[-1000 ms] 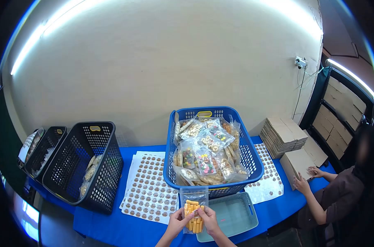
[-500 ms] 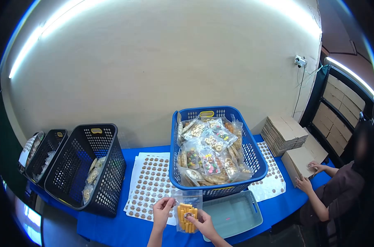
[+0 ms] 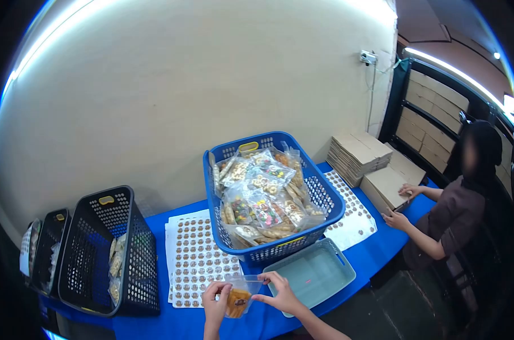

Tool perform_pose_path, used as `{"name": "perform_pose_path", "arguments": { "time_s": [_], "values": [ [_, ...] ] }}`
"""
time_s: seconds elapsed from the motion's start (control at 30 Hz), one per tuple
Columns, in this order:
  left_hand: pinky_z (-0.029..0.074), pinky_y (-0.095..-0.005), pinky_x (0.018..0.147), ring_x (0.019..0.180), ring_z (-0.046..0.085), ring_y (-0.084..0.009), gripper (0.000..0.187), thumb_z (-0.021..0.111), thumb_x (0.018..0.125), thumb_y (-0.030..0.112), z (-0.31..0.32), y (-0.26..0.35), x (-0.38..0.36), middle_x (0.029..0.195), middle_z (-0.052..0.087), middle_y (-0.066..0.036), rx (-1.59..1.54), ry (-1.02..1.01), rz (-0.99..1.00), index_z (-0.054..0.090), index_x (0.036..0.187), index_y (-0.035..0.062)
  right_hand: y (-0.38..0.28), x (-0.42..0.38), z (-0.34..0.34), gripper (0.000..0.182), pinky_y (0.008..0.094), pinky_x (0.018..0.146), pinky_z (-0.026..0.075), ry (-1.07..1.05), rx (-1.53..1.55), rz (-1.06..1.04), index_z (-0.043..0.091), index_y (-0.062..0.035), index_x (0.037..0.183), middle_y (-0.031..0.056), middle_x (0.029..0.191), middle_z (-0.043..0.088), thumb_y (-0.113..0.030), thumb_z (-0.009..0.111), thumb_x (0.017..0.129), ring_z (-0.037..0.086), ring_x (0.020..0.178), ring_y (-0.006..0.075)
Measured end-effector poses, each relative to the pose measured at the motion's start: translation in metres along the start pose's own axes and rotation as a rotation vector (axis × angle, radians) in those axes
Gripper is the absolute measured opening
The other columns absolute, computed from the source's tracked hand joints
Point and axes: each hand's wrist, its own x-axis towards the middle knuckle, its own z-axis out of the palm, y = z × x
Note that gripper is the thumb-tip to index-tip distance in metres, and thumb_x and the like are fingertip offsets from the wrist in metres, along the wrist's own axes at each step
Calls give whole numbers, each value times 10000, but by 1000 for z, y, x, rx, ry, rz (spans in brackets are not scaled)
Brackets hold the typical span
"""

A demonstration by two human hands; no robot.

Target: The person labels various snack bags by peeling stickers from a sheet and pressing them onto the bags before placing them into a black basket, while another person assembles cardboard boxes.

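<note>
A clear plastic pouch (image 3: 239, 303) of orange-yellow snack sticks, with a small round sticker on its front, is held up over the front edge of the table. My left hand (image 3: 214, 305) is closed on the pouch's left edge. At its upper right corner, the fingertips of my right hand (image 3: 279, 293) pinch the clear plastic, with the thumb lower down by the pouch's side. Just behind the pouch lies a sheet of round stickers (image 3: 197, 249). A shallow grey-green tray (image 3: 316, 272) sits to the right, close to my right hand.
A blue basket (image 3: 333, 218) full of snack packets stands behind the tray. Black baskets (image 3: 141, 266) with a few packets are at left. At right, a person (image 3: 449, 215) rests both hands on a cardboard box (image 3: 381, 190) beside stacked flat cardboard (image 3: 353, 158).
The view has turned right. My right hand has gone from the pouch's lower front to its upper right corner; my left hand now grips lower on its left edge. The pouch is tilted.
</note>
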Motion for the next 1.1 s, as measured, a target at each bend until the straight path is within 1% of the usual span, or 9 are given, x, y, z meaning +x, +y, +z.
{"name": "perform_pose_path", "arguments": {
  "time_s": [0.2, 0.33, 0.43, 0.57, 0.8, 0.9, 0.97, 1.03, 1.1],
  "values": [
    [413, -233, 572, 626, 532, -120, 68, 596, 755, 49, 24, 15, -5, 707, 580, -72, 72, -185, 25, 611, 749, -17, -5, -9, -32, 554, 311, 814, 280, 115, -208, 51, 523, -90, 1063, 35, 963, 543, -430, 685, 657, 517, 824, 159],
    [420, -273, 587, 639, 537, -176, 67, 595, 748, 62, 49, 13, -12, 711, 583, -79, 146, -290, 210, 615, 732, 0, -11, -18, -47, 331, 320, 753, 320, 54, -459, -133, 582, -72, 916, 32, 835, 562, -343, 637, 733, 530, 790, 187],
    [413, -295, 591, 641, 528, -209, 72, 601, 742, 72, 67, 8, -21, 695, 578, -79, 171, -284, 209, 611, 706, 11, 4, -22, -37, 219, 360, 621, 390, -81, -38, -72, 554, -19, 767, 99, 721, 552, -236, 590, 768, 548, 671, 273],
    [399, -303, 573, 631, 518, -202, 120, 610, 745, 93, 75, 15, -25, 654, 561, -74, 122, -158, 96, 590, 665, 6, 2, -26, -34, 208, 350, 542, 398, -7, -54, -107, 501, 3, 694, 133, 654, 517, -170, 579, 779, 525, 600, 299],
    [377, -244, 562, 629, 473, -126, 155, 530, 814, 77, 73, 14, -8, 678, 495, -60, 126, 178, 109, 539, 685, -9, 9, -31, -20, 239, 308, 533, 387, -5, 168, 2, 463, 6, 661, 97, 612, 487, -160, 592, 775, 494, 548, 210],
    [366, -219, 586, 652, 445, -97, 188, 509, 850, 126, 57, 1, 0, 703, 470, -32, 52, 361, -19, 501, 707, 4, 18, -36, -19, 248, 298, 513, 383, -75, 186, -37, 462, 3, 658, 102, 606, 488, -172, 592, 777, 494, 537, 211],
    [366, -217, 591, 660, 436, -82, 193, 502, 862, 149, 24, -12, 19, 699, 464, -10, -202, 593, -140, 492, 726, 14, 45, -51, -15, 194, 333, 671, 401, -367, 129, 195, 512, -30, 817, 108, 800, 526, -189, 607, 759, 521, 736, 209],
    [373, -212, 606, 677, 438, -70, 190, 492, 871, 166, 2, -21, 23, 707, 471, 5, -52, 468, -40, 504, 755, 17, 69, -69, -12, 351, 342, 732, 406, -500, 131, 291, 503, -26, 1045, 165, 1015, 505, -178, 607, 746, 503, 879, 254],
    [380, -208, 621, 694, 443, -62, 182, 490, 874, 173, 0, -23, 17, 726, 488, 11, -6, 285, -85, 522, 790, 14, 70, -79, -13, 330, 271, 638, 416, -238, 137, 189, 518, -26, 1011, 123, 927, 527, -138, 647, 729, 529, 772, 191]
  ]
}}
